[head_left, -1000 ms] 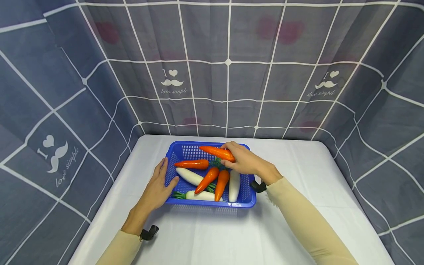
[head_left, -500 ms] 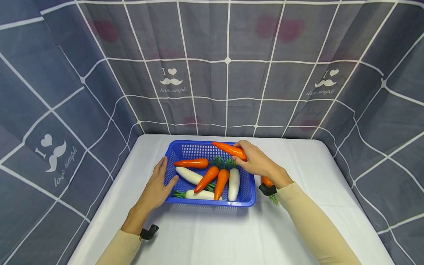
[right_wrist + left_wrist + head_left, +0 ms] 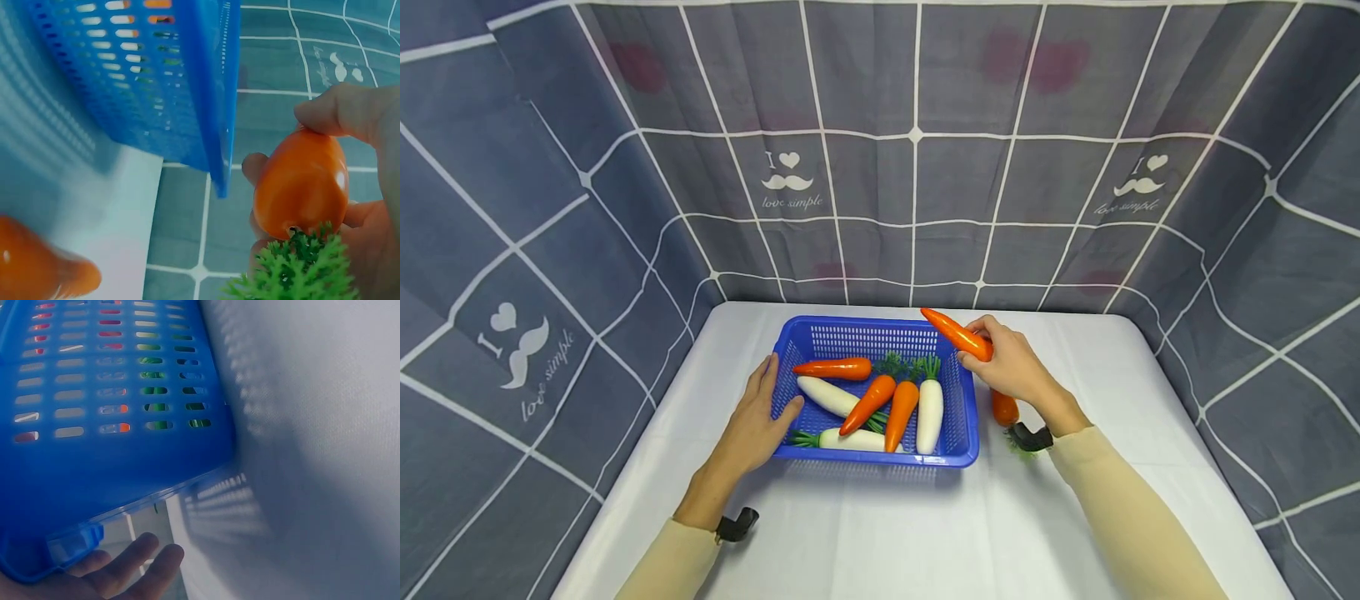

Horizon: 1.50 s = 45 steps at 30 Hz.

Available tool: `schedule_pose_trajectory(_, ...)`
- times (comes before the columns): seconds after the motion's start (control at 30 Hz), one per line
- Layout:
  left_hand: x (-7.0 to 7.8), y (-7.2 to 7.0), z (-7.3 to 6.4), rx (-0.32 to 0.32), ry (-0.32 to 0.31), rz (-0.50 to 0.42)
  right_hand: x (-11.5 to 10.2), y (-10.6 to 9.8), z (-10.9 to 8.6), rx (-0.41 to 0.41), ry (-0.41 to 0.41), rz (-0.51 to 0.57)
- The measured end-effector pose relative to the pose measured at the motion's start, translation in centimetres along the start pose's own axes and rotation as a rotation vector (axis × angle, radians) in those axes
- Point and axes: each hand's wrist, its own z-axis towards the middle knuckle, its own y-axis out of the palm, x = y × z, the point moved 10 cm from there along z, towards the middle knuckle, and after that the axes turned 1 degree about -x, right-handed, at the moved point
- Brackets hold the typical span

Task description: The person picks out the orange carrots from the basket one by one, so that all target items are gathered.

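Note:
In the head view my right hand (image 3: 1011,362) pinches an orange carrot (image 3: 953,332) above the right rim of the blue plastic basket (image 3: 865,458). The right wrist view shows this carrot's blunt end (image 3: 303,184) with its green leafy top (image 3: 300,269), between thumb and fingers. My left hand (image 3: 754,421) rests against the basket's left side, fingers extended along the outside and thumb over the rim. Inside the basket lie three carrots, one (image 3: 835,369) at the back left, and three white radishes, one (image 3: 930,417) upright along the right side.
Another carrot (image 3: 1004,408) lies on the white tablecloth (image 3: 880,533) just right of the basket, partly under my right wrist. Grey checked cloth (image 3: 872,183) hangs behind and at both sides of the table.
My right hand has lifted the carrot from the basket's back right and carried it rightward over the rim. The carrot on the table has come into view. The left hand stays put.

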Motion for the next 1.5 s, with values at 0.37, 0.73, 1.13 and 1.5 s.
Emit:
schedule_pose_trajectory(0.37, 0.2, -0.2, 0.0, 0.005, -0.003, 0.001, 3.7, -1.2, -1.5, 0.027, 0.107, 0.06)
schedule_pose_trajectory(0.73, 0.1, -0.1, 0.1, 0.003, -0.006, 0.013, 7.4, -1.4, -3.3, 0.012, 0.215, 0.075)
schedule_pose_trajectory(1.13, 0.2, -0.1, 0.1, 0.005, -0.002, 0.021, 10.8, -1.3, -5.1, -0.001, 0.325, 0.045)
schedule_pose_trajectory(1.5, 0.0, 0.0, 0.1, 0.003, -0.009, 0.025, 13.9, 0.2, -6.9, -0.064, 0.425, 0.071)
